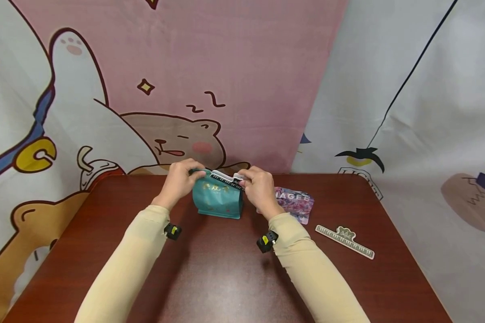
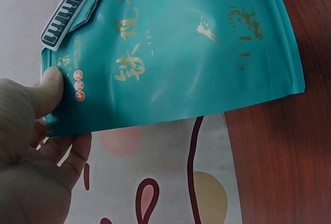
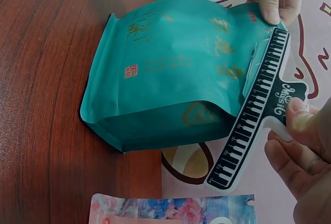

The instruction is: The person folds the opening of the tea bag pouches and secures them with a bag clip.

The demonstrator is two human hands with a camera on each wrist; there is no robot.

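A teal tea bag (image 1: 218, 200) with gold lettering stands upright near the table's far edge. My left hand (image 1: 183, 179) pinches its top left corner between thumb and fingers, as the left wrist view shows closely. A black-and-white clip with a piano-key pattern (image 3: 253, 113) lies slanted along the bag's top edge. By the clip's handle, my right hand (image 1: 259, 187) pinches it, thumb on the "Music" print. In the right wrist view the clip's lower end juts past the bag's side. Whether its jaws bite the bag fully cannot be made out.
A flat pink and purple packet (image 1: 295, 204) lies right of the bag, partly behind my right hand. Closer to the table's right edge rests a second, cream-coloured piano-key clip (image 1: 345, 241). A cartoon-printed cloth (image 1: 242, 80) hangs behind the brown table (image 1: 210, 278).
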